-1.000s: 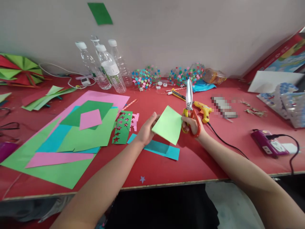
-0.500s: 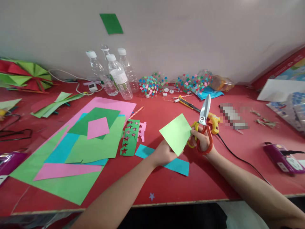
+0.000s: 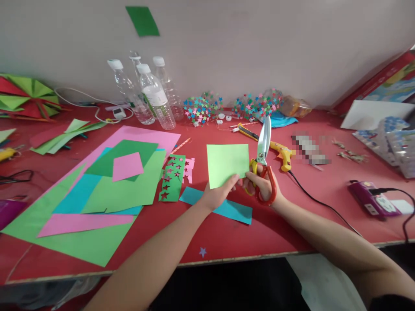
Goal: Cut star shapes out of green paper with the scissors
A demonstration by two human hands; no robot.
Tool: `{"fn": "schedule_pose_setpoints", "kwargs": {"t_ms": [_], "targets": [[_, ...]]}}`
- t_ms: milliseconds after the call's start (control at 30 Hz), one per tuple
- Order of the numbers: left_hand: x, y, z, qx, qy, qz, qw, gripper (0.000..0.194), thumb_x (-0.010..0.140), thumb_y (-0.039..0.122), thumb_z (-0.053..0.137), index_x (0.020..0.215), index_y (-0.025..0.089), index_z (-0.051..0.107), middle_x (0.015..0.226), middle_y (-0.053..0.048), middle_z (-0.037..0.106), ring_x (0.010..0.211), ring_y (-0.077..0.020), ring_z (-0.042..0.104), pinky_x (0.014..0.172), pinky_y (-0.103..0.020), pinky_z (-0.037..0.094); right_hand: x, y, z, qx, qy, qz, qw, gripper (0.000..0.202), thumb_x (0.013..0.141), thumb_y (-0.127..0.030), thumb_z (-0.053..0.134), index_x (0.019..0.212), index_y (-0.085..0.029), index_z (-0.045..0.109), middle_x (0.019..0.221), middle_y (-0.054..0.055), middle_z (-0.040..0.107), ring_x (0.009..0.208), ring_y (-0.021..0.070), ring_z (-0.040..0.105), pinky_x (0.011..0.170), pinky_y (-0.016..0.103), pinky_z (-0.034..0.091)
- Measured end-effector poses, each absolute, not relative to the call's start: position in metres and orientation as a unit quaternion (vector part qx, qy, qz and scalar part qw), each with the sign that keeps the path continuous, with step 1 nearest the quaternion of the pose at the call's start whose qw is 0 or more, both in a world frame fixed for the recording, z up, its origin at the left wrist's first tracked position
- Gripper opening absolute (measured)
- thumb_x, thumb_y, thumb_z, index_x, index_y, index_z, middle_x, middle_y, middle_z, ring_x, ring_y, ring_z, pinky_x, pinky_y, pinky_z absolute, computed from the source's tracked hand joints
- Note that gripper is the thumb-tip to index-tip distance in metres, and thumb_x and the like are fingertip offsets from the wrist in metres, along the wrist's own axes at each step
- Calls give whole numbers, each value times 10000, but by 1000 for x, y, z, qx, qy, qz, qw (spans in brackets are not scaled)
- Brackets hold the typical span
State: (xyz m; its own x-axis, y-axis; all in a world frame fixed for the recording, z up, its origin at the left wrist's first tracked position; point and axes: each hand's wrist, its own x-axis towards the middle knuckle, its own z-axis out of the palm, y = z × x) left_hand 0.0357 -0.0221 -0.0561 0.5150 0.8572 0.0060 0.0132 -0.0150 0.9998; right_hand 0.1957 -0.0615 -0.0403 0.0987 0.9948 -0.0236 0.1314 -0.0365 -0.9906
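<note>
My left hand (image 3: 220,193) pinches the lower edge of a light green paper square (image 3: 227,164), its thumb on the front face. In my right hand (image 3: 264,185) is a pair of scissors (image 3: 265,144) with one red and one yellow handle, blades pointing up and closed together. The right fingertips also touch the square's lower right corner. Beneath my hands lies a blue paper strip (image 3: 235,211). A green sheet with star-shaped holes (image 3: 173,177) rests left of them, over a pink punched scrap (image 3: 188,169).
Overlapping coloured sheets (image 3: 126,194) cover the left side. Clear plastic bottles (image 3: 158,101) stand at the back, beside star-covered clear balls (image 3: 197,110). A yellow glue gun (image 3: 283,156) with a black cord, a box cutter (image 3: 247,131) and a purple device (image 3: 374,198) lie right.
The paper square has turned from a diamond pose to nearly upright edges. My left thumb now shows on its front. The scissors have shifted slightly left in view, still in my right hand.
</note>
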Motion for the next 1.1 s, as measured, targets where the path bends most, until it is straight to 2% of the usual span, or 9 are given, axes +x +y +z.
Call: {"fn": "schedule_pose_setpoints", "kwargs": {"t_ms": [167, 267, 333, 500, 600, 733, 933, 1100], "targets": [[32, -16, -65, 625, 372, 293, 621, 435, 866, 561, 482, 622, 220, 598, 588, -23, 565, 586, -157, 536, 645, -319, 478, 193, -64, -27, -592, -542, 432, 411, 384, 829, -424, 594, 529, -189, 548, 397, -18, 501, 381, 110, 466, 443, 245, 380], [31, -13, -60, 608, 347, 350, 623, 426, 864, 531, 499, 603, 205, 584, 567, -14, 558, 554, -137, 522, 598, -290, 468, 201, -59, -17, -589, -562, 430, 390, 370, 796, -464, 630, 571, -182, 546, 458, -20, 552, 364, 84, 435, 408, 223, 359], [31, -11, -54, 584, 346, 388, 623, 415, 848, 526, 522, 612, 192, 587, 571, -12, 567, 538, -124, 519, 574, -276, 459, 210, -55, -12, -599, -568, 424, 373, 384, 769, -477, 654, 557, -184, 521, 441, -31, 518, 360, 80, 427, 392, 212, 347], [29, -9, -49, 531, 376, 456, 608, 385, 852, 503, 544, 651, 181, 603, 599, -19, 593, 530, -112, 521, 554, -268, 444, 229, -58, -6, -600, -598, 438, 301, 322, 756, -474, 664, 662, -189, 549, 468, -34, 529, 397, 113, 505, 414, 224, 376], [27, -9, -49, 538, 388, 466, 586, 396, 882, 492, 517, 647, 186, 606, 561, -11, 569, 531, -111, 520, 566, -265, 437, 236, -67, -11, -610, -576, 450, 306, 377, 753, -544, 636, 663, -199, 515, 431, -70, 408, 343, 85, 380, 368, 228, 289], [24, -7, -48, 538, 380, 496, 566, 428, 916, 478, 455, 614, 200, 577, 539, 0, 533, 506, -104, 482, 544, -264, 408, 241, -75, -20, -612, -584, 434, 308, 375, 732, -538, 666, 683, -196, 522, 461, -63, 415, 396, 82, 352, 393, 228, 256], [23, -9, -45, 590, 412, 427, 548, 492, 941, 475, 399, 541, 205, 492, 482, 14, 425, 482, -102, 427, 559, -272, 381, 241, -75, -27, -616, -614, 401, 287, 456, 786, -555, 604, 574, -203, 406, 471, -48, 377, 429, 84, 338, 422, 232, 232], [20, -10, -46, 607, 419, 425, 525, 495, 946, 489, 367, 550, 208, 465, 487, 23, 412, 483, -101, 406, 575, -268, 379, 241, -76, -31, -619, -661, 355, 231, 444, 811, -578, 564, 631, -191, 443, 524, -50, 357, 487, 88, 306, 463, 235, 227]]}}
